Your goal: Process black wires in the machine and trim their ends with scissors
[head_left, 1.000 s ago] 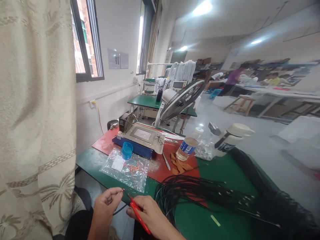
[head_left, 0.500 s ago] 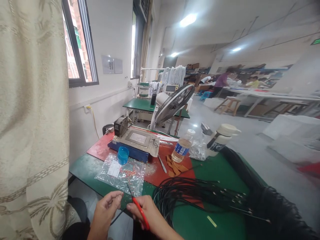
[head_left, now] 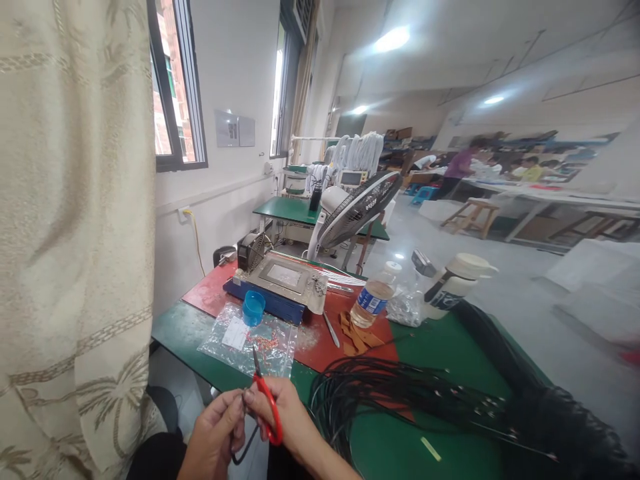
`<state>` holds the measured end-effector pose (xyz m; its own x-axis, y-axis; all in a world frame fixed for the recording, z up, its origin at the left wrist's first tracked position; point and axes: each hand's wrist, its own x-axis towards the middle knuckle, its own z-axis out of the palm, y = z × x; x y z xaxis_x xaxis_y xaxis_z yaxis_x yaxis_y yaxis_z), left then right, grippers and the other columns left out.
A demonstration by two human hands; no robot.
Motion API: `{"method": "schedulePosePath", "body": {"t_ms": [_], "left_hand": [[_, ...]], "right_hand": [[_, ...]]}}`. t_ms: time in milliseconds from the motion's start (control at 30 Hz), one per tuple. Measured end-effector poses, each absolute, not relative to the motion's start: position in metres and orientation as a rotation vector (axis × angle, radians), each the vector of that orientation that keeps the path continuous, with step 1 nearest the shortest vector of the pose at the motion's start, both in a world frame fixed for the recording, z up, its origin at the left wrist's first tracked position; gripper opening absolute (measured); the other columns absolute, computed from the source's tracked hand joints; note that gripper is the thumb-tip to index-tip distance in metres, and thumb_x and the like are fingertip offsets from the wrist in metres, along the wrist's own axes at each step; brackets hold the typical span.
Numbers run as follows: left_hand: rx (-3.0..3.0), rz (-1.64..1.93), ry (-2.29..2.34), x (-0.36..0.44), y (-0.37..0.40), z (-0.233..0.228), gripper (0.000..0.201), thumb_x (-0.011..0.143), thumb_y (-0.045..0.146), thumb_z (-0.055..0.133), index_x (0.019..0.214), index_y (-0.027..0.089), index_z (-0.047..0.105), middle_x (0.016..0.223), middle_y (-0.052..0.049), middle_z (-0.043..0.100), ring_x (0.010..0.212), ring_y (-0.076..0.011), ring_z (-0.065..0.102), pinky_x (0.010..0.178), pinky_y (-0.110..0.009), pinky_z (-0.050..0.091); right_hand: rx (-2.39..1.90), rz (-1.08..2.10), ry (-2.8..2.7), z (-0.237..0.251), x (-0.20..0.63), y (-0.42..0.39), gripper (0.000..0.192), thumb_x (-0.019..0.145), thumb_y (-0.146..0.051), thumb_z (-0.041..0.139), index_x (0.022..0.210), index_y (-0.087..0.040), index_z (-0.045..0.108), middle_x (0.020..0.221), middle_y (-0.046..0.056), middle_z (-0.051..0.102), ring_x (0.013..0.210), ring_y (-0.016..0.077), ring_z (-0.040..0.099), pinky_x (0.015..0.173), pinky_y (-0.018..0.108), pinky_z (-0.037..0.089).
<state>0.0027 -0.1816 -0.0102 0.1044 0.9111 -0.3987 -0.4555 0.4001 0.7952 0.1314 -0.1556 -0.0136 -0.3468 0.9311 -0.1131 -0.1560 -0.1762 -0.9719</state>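
Note:
At the bottom of the head view my left hand (head_left: 216, 435) pinches the end of a thin black cable (head_left: 243, 451) that loops down below it. My right hand (head_left: 291, 420) grips red-handled scissors (head_left: 264, 395), their blades pointing up and away, close against the fingertips of my left hand. Both hands hover just off the near edge of the green table (head_left: 395, 447). A large bundle of black cables (head_left: 430, 400) lies on the table right of my hands.
A clear bag of small orange parts (head_left: 250, 341) and a blue cup (head_left: 254, 307) lie on the table ahead. Behind them stand a blue-based machine (head_left: 280, 283), a water bottle (head_left: 373, 300), a white jug (head_left: 453, 283) and a fan (head_left: 357, 210). A curtain (head_left: 70, 233) hangs left. People work far right.
My right hand has turned the scissors from pointing left to pointing up and drawn them against my left fingertips. The cable now hangs in a loop below my left hand.

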Motion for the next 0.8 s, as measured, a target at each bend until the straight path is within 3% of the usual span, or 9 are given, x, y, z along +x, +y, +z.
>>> {"method": "schedulePosePath", "body": {"t_ms": [100, 333, 667, 800], "left_hand": [[0.515, 1.074, 0.975, 0.005, -0.183, -0.008, 0.029, 0.06, 0.039, 0.072, 0.074, 0.014, 0.066, 0.047, 0.005, 0.043, 0.043, -0.0028, 0.03, 0.042, -0.016, 0.02], [0.546, 1.061, 0.986, 0.005, -0.184, -0.005, 0.029, 0.062, 0.041, 0.07, 0.069, 0.014, 0.064, 0.047, 0.006, 0.038, 0.043, -0.0013, 0.023, 0.042, -0.016, 0.019], [0.52, 1.053, 0.92, 0.005, -0.183, -0.013, 0.024, 0.065, 0.039, 0.068, 0.072, 0.016, 0.064, 0.054, 0.004, 0.044, 0.047, -0.003, 0.029, 0.046, -0.016, 0.027], [0.543, 1.044, 0.895, 0.005, -0.182, -0.016, 0.025, 0.063, 0.04, 0.069, 0.061, 0.016, 0.061, 0.05, 0.004, 0.043, 0.046, -0.0034, 0.029, 0.048, -0.016, 0.03]], "right_hand": [[-0.984, 1.602, -1.261, -0.015, 0.131, -0.158, 0.047, 0.061, -0.057, 0.068, 0.058, -0.012, 0.054, 0.041, -0.006, 0.046, 0.032, 0.0042, 0.042, 0.031, 0.013, 0.028], [-0.964, 1.937, -1.006, -0.002, 0.132, -0.152, 0.049, 0.066, -0.06, 0.062, 0.057, -0.013, 0.052, 0.038, -0.006, 0.045, 0.025, 0.0039, 0.036, 0.022, 0.014, 0.02], [-1.03, 2.114, -0.823, -0.001, 0.132, -0.157, 0.046, 0.061, -0.056, 0.066, 0.054, -0.015, 0.049, 0.035, -0.007, 0.044, 0.025, 0.0039, 0.034, 0.022, 0.012, 0.018], [-1.039, 2.124, -0.793, -0.001, 0.131, -0.158, 0.045, 0.058, -0.055, 0.068, 0.053, -0.015, 0.048, 0.035, -0.007, 0.044, 0.025, 0.0034, 0.035, 0.023, 0.012, 0.019]]}}
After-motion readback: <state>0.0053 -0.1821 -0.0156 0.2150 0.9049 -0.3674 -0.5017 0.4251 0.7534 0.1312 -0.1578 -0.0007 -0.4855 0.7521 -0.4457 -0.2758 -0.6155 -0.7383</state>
